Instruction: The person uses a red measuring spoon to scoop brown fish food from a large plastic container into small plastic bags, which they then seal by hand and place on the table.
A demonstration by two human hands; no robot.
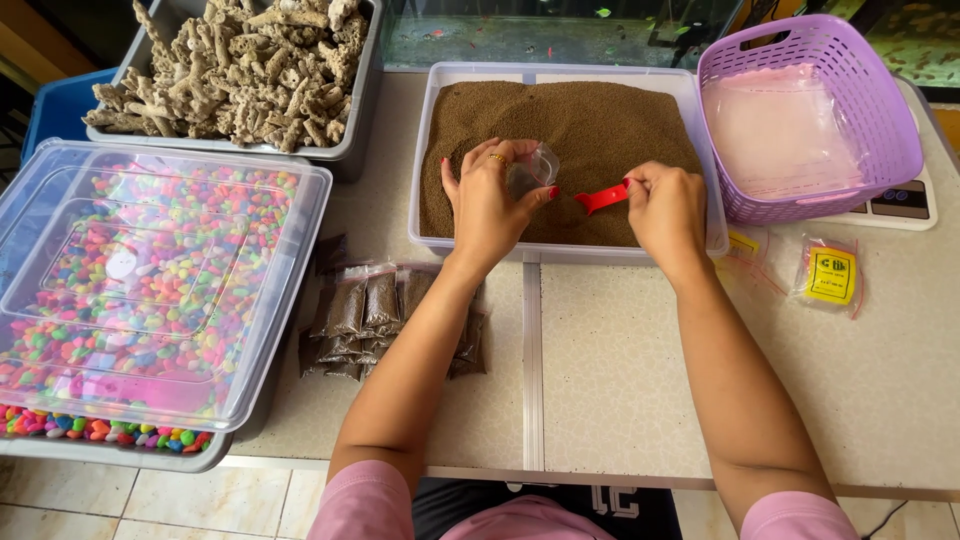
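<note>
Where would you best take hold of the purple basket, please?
By a handle slot in the rim of the purple basket, coming from above: the basket stands upright with its top open, and its flared lattice walls offer a poorer hold.

Left hand [492, 200]: raised at 12 o'clock of its forearm, back toward the camera, fingers [478, 158] curled and pinched shut, thumb tip at 3 o'clock; ring on one finger, red nails. Right hand [664, 205]: knuckles up, closed in a fist-like pinch toward 9 o'clock. Forearms: bare, running from 6 o'clock up, converging slightly. Upper arms: pink sleeves at the bottom edge
</note>
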